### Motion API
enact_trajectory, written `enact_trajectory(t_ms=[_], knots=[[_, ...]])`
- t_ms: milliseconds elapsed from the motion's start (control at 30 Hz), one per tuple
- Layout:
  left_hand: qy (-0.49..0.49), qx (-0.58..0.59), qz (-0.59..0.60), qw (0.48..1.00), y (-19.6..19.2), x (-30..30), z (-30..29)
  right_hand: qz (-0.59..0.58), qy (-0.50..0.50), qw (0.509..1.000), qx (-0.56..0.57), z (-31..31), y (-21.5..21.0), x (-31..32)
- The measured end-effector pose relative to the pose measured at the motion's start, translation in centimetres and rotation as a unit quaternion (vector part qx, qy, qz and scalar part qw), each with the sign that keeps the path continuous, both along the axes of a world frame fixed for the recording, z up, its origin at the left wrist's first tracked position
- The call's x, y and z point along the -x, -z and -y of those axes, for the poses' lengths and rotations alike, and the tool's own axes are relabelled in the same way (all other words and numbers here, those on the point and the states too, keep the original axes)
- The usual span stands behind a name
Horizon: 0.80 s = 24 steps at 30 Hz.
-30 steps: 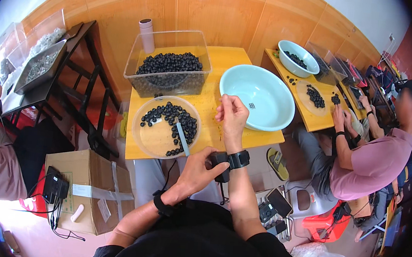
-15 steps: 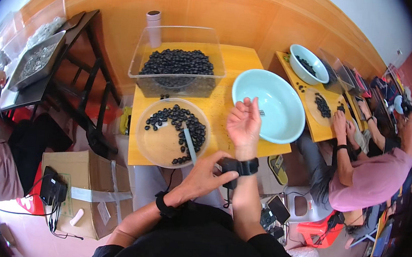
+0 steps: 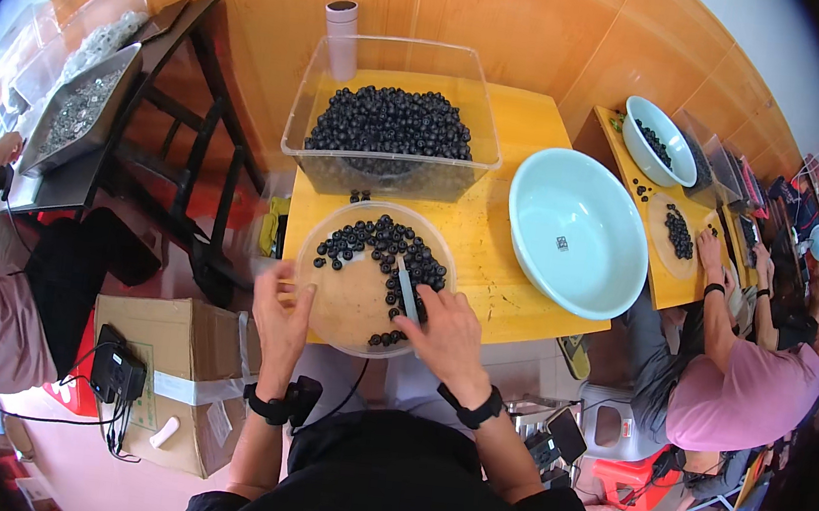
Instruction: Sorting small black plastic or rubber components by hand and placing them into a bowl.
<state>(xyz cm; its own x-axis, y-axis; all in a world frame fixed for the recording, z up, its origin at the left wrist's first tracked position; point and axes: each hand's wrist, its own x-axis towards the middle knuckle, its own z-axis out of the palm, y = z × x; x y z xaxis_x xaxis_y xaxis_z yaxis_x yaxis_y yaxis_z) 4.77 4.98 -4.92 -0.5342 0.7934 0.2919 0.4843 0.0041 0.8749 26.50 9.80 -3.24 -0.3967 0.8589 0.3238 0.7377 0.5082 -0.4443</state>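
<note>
On the yellow table lies a round, shallow, translucent plate (image 3: 340,303), with small, round, glossy black, berry-like pieces (image 3: 369,233) along its far and right sides. Among them rests a slim tool with a pale blue handle (image 3: 407,289); its tip is hard to make out. My right hand (image 3: 451,340) reaches over the plate's right rim, thumb and fingers apart around the handle's near end; no firm grip shows. At the plate's left rim, my left hand (image 3: 281,320) is held up, fingers apart, with nothing in it. Black bands circle both wrists.
Behind the plate stands a clear bin (image 3: 389,169) heaped with the same pieces, with a pink bottle (image 3: 340,44) beyond. An empty light blue basin (image 3: 581,234) sits right. A cardboard box (image 3: 184,362) is lower left. People work at either side (image 3: 749,396).
My left hand has left my right wrist and moved to the plate's left side. My right hand has turned over and come down to the tool. The view has shifted slightly.
</note>
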Motion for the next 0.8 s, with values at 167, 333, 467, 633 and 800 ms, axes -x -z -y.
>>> enact_trajectory(t_ms=[167,333,467,633,800], knots=[[-0.033,0.108,-0.044,0.993,1.5,0.7,1.4,0.091,0.021,0.994,0.058,0.2,1.0,1.7],[0.079,0.189,0.258,0.944,2.6,0.8,1.4,0.020,0.017,0.997,0.076,0.2,0.3,0.3],[0.079,0.172,0.215,0.958,2.9,0.4,1.0,-0.153,0.094,0.983,0.032,-0.4,1.1,-1.5],[0.073,0.126,0.282,0.948,4.1,0.5,1.3,-0.178,0.187,0.943,0.208,-1.6,2.0,-2.2],[0.083,0.066,0.321,0.941,2.4,-0.6,2.8,-0.397,0.095,0.883,0.232,-0.9,4.9,-2.6]])
